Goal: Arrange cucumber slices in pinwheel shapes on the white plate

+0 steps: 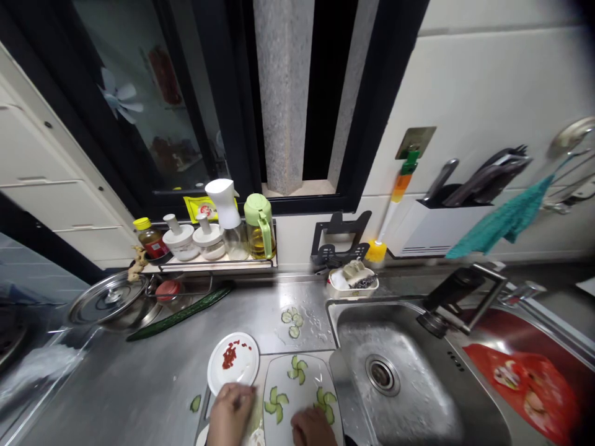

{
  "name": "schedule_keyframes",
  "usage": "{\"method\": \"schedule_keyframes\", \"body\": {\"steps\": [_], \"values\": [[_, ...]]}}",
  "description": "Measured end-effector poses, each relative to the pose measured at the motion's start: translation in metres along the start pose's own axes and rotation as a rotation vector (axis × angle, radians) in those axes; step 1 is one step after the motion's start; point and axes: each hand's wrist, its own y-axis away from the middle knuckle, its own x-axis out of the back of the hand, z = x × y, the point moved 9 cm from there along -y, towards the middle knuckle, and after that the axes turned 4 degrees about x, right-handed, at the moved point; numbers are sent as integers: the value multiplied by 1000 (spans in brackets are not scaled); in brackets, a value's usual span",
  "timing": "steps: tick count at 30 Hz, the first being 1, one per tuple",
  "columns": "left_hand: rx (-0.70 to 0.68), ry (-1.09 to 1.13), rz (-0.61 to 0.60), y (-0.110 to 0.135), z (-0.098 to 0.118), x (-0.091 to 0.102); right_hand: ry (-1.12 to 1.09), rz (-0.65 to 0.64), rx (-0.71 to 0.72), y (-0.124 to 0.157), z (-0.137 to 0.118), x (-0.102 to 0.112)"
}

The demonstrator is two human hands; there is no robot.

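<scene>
My left hand (pixel 229 414) is closed, its fingers bent together at the near rim of a small white plate (pixel 246 373) holding red goji berries (pixel 229 356). Whatever its fingertips may hold is hidden. My right hand (pixel 313 427) is closed too, low over a larger white plate (pixel 297 396); its fingertips are covered from view. On that plate, green cucumber slices (pixel 276 404) are laid out in pinwheel shapes, one of them beside my right fingers. Under my left hand lies a pale board, mostly covered. A lone cucumber piece (pixel 196 403) rests on the counter to the left.
Several thin cucumber slices (pixel 292 319) lie on the wet steel counter behind the plates. A whole cucumber (pixel 183 314) is near a lidded pot (pixel 111 297). To the right is a sink (pixel 409 378) with a red bag (pixel 530 384). Bottles and jars fill a shelf (pixel 218 265).
</scene>
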Motion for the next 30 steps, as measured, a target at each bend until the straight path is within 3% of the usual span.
{"method": "schedule_keyframes", "body": {"steps": [5,9,18,25,30], "values": [[-12,18,-26,20,3,-40,-47,10,-27,-7,-5,10],[-6,-40,4,28,5,-55,-73,19,-17,-13,-16,19],[-13,-149,45,31,6,-70,-192,-8,-47,-23,-26,22],[-236,-135,195,31,9,-64,-147,-67,-44,-27,-32,20],[-262,-191,232,33,14,-62,-116,-94,-41,-29,-35,17]]}}
